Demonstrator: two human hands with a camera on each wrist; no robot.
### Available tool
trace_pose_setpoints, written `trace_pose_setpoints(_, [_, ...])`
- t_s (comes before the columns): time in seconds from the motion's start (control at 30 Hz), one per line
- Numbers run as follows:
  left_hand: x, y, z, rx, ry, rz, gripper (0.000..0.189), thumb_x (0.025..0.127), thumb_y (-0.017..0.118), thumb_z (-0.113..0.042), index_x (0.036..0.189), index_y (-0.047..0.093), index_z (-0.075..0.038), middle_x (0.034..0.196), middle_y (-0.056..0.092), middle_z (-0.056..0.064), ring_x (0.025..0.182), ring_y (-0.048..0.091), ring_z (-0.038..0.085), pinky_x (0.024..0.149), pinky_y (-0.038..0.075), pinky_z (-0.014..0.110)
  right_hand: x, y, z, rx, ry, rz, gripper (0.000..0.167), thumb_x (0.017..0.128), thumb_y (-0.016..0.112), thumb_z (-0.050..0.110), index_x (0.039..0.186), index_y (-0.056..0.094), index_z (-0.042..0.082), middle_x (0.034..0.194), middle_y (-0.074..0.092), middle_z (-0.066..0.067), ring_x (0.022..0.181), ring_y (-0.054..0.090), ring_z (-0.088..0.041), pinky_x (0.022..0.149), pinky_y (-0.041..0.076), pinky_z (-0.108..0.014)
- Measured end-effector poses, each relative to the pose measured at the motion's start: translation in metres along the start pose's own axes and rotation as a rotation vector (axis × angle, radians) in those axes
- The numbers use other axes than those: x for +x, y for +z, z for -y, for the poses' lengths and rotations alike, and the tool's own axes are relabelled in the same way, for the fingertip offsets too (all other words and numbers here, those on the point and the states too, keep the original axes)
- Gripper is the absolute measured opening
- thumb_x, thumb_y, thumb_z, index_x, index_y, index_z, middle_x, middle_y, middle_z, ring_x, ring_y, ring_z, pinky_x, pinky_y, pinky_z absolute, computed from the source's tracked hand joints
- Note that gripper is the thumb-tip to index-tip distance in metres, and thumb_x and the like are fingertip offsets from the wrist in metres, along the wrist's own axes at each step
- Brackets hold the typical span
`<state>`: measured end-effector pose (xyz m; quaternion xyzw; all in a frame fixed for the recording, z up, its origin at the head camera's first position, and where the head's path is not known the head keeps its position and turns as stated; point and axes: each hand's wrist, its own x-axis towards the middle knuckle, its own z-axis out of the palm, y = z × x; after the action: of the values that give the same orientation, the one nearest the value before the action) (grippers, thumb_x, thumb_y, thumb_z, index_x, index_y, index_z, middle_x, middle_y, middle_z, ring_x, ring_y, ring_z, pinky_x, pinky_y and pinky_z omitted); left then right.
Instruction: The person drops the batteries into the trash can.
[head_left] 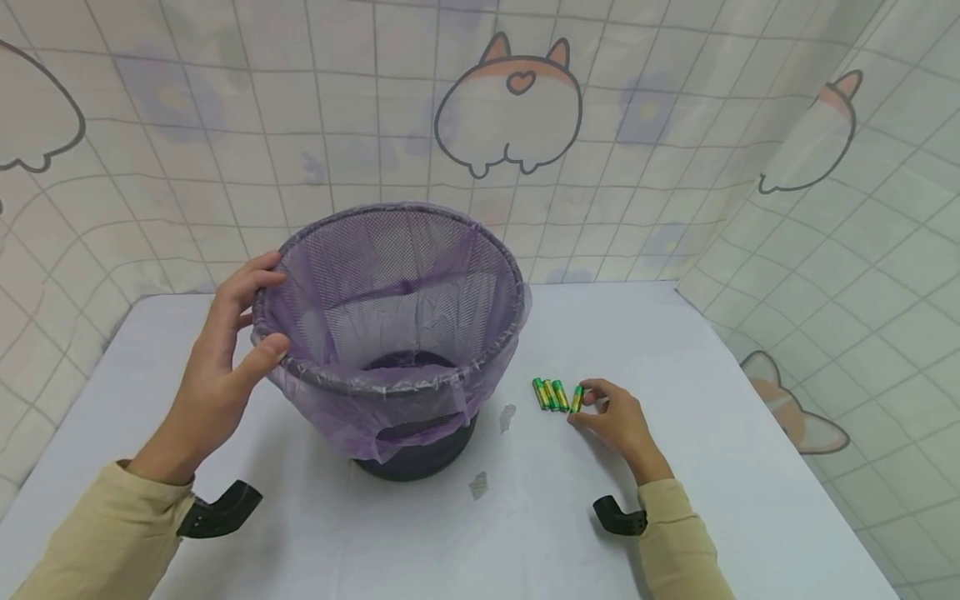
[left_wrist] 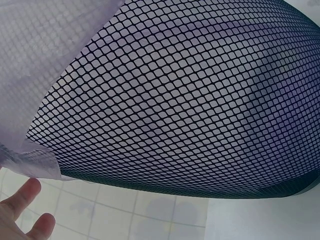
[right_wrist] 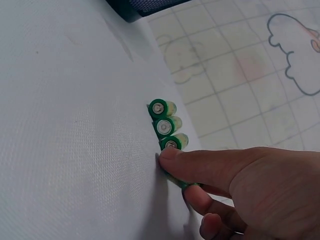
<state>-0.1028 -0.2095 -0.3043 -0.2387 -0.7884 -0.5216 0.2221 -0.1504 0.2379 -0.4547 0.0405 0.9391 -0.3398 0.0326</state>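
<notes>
The end battery (head_left: 577, 398), at the desk surface (head_left: 540, 517) just right of three more batteries (head_left: 548, 395), its long axis running roughly fore and aft, is pinched in the fingers (head_left: 597, 386) of the nearer right hand (head_left: 621, 423), while the mesh bin's rim (head_left: 390, 387) is gripped by the left hand (head_left: 213, 375).

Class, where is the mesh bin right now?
In the head view, the bin stands on the table, left of the green batteries, with the person's left hand at its rim.
</notes>
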Motion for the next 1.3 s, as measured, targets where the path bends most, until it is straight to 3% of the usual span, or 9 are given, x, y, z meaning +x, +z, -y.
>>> trace_pose_setpoints(0.87, [0.0, 0.001, -0.001, 0.002, -0.014, 0.001, 0.05, 0.093, 0.049, -0.008, 0.142, 0.039, -0.007, 0.157, 0.029, 0.003, 0.141, 0.027, 0.009, 0.101, 0.023, 0.024, -0.004, -0.009, 0.007, 0.028, -0.033, -0.004, 0.053, 0.077, 0.077, 0.017, 0.126, 0.059, 0.007, 0.105, 0.063, -0.011, 0.084, 0.048, -0.02, 0.064, 0.038, -0.029])
trace_pose_setpoints(1.3, [0.0, 0.001, 0.0, -0.008, -0.01, -0.004, 0.049, 0.093, 0.048, -0.008, 0.141, 0.04, -0.007, 0.157, 0.03, 0.003, 0.14, 0.028, 0.009, 0.101, 0.023, 0.024, -0.008, -0.014, 0.015, 0.038, -0.059, -0.026, 0.053, 0.077, 0.078, 0.018, 0.126, 0.059, 0.008, 0.106, 0.063, -0.009, 0.074, 0.043, -0.017, 0.056, 0.038, -0.026])
